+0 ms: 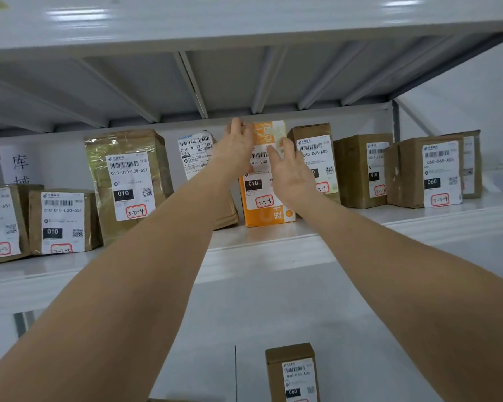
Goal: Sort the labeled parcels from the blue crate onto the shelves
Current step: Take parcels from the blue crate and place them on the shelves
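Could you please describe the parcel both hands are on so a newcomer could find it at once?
Look at the shelf lined with brown boxes. Near its middle stands the orange parcel, its label marked 010 and 3-2-6, with the left hand and right hand on it. It alone is orange; both neighbours are brown.

White shelf [273, 245]: holds labelled parcels in row toward back edge. Left end: low brown box [0, 224], second low box [61, 221] just beside. Then tall taped parcel [128, 181], brown parcel [195, 155], upright orange box [266, 210] mid-shelf. Right end: brown cartons [357, 172].
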Demonstrator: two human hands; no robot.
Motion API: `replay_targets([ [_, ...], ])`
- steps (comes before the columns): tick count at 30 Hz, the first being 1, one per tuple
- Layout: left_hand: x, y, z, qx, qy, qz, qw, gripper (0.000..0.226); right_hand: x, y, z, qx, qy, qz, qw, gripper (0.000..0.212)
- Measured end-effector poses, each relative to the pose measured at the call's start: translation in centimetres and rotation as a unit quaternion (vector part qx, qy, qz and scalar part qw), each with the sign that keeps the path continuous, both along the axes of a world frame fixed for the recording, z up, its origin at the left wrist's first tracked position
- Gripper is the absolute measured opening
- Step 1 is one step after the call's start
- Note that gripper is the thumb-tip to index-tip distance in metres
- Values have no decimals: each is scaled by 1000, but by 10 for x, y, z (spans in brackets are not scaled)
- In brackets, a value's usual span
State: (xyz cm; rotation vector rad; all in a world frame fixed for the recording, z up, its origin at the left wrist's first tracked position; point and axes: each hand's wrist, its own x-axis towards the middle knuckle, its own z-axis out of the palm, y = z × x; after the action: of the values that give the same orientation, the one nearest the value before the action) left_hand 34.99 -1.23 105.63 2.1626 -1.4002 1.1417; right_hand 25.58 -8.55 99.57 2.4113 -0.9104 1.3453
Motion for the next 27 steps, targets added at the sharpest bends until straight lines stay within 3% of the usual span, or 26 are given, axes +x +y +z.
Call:
replay_targets([
  [13, -31, 29, -20, 25, -25, 23, 999, 65, -39, 18, -14, -28, 31, -9, 999, 67],
  [22, -87, 62, -115, 3, 1, -39, 999, 46, -93, 51, -76, -35, -16, 37, 999, 55],
  [27, -118, 66, -177, 45, -16, -69, 997, 46, -133, 60, -136, 5, 13, 28, 1000, 52],
])
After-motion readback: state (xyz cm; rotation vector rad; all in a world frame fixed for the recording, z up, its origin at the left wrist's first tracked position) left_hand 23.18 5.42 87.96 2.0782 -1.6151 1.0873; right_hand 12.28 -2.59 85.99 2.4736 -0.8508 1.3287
